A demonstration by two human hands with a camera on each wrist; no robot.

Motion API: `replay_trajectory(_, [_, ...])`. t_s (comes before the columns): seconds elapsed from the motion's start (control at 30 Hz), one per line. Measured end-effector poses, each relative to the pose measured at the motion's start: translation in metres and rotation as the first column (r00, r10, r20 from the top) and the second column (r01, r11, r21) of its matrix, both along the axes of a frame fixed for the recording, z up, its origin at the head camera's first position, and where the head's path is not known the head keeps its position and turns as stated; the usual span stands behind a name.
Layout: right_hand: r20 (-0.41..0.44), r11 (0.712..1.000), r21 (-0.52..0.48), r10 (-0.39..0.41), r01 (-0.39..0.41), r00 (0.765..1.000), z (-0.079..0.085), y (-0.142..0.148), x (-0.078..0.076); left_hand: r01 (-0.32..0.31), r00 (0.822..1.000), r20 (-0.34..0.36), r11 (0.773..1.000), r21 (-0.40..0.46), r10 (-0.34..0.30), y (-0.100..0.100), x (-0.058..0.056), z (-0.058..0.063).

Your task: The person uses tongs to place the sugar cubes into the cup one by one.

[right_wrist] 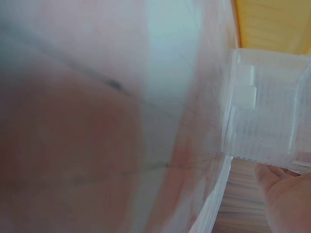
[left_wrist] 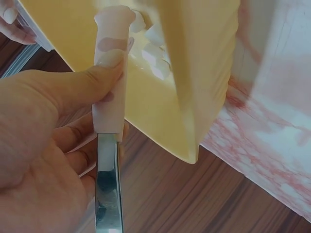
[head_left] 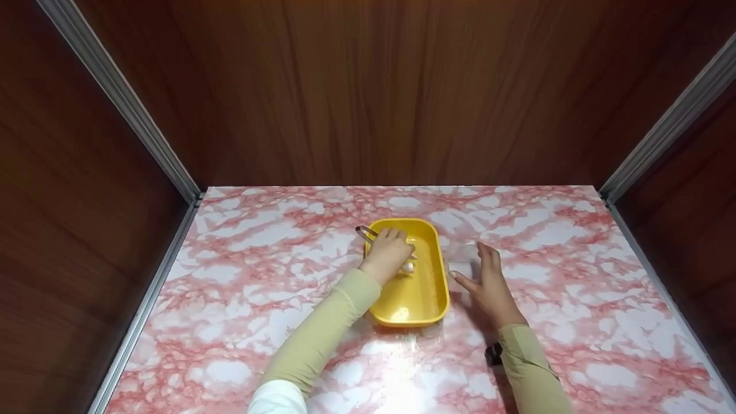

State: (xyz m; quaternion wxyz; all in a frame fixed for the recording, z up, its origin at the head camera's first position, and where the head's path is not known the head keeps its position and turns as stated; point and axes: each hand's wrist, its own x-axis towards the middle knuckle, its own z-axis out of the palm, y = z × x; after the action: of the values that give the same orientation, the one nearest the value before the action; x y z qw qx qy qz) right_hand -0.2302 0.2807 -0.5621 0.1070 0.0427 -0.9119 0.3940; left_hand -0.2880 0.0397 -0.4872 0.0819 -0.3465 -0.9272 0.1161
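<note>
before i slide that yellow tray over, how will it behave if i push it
The yellow tray looks smooth and moulded, so it's probably stiff and should keep its shape. Low and broad, it seems likelier to slide than tip on the shiny tabletop. The loose white blocks inside may shift.

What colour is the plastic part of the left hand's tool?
The plastic part is pale pink, clearest in left wrist view.

The left arm (head_left: 322, 345) slants in from the lower left, the left hand (head_left: 390, 253) gripping between thumb (left_wrist: 95, 82) and curled fingers (left_wrist: 68, 134). The right arm (head_left: 529, 368) angles in from the lower right, the right hand (head_left: 490, 282) nearly straight-fingered, thumb spread apart.
</note>
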Motion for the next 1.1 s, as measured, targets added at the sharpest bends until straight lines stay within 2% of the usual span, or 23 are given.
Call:
replay_trajectory(0.5, [0.041, 0.999, -0.053, -0.002, 0.004, 0.999, 0.0010, -0.0011, 0.0008, 0.005, 1.000, 0.013, 1.000, 0.004, -0.005, 0.0029, -0.0004, -0.0038])
replay_trajectory(0.7, [0.026, 0.999, -0.050, -0.007, 0.008, 1.000, 0.0006, -0.0013, 0.0012, 0.003, 1.000, 0.008, 1.000, -0.014, -0.003, 0.0047, 0.0013, -0.0048])
replay_trajectory(0.93, [-0.037, 1.000, -0.028, 0.007, -0.008, 0.999, -0.0016, -0.0003, -0.0010, -0.009, 0.999, 0.032, 1.000, 0.000, 0.009, 0.0054, 0.0010, -0.0049])
replay_trajectory(1.1, [-0.030, 0.999, -0.034, 0.008, -0.009, 1.000, -0.0014, -0.0002, -0.0006, 0.005, 1.000, 0.028, 1.000, 0.008, -0.005, 0.0058, 0.0009, -0.0057])
